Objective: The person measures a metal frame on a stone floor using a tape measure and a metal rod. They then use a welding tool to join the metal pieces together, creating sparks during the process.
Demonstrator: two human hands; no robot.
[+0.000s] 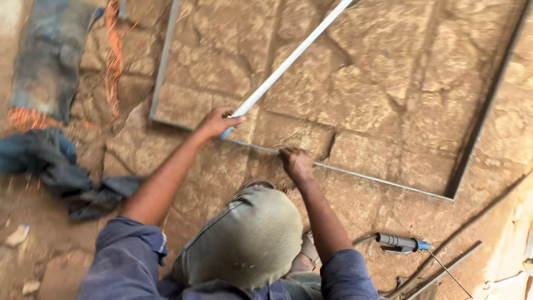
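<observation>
Rough, cracked stone floor (388, 83) bearing a rectangular frame (383, 181) of thin grey metal bars, seen from above. A long, straight, pale metal bar (288, 60) lies diagonally across the frame; its long axis runs from the frame's near rail up and away to the right, beyond the top edge of view. The left hand (217, 121) is closed around the bar's lower end, just above the near rail. The right hand (297, 163) rests with curled fingers on the near rail, a little right of the bar's end; whether it grips the rail cannot be told. A dark-handled tool (401, 243) with cable lies on the floor below the frame. Crumpled blue-grey cloth (50, 161) lies left of the frame.
</observation>
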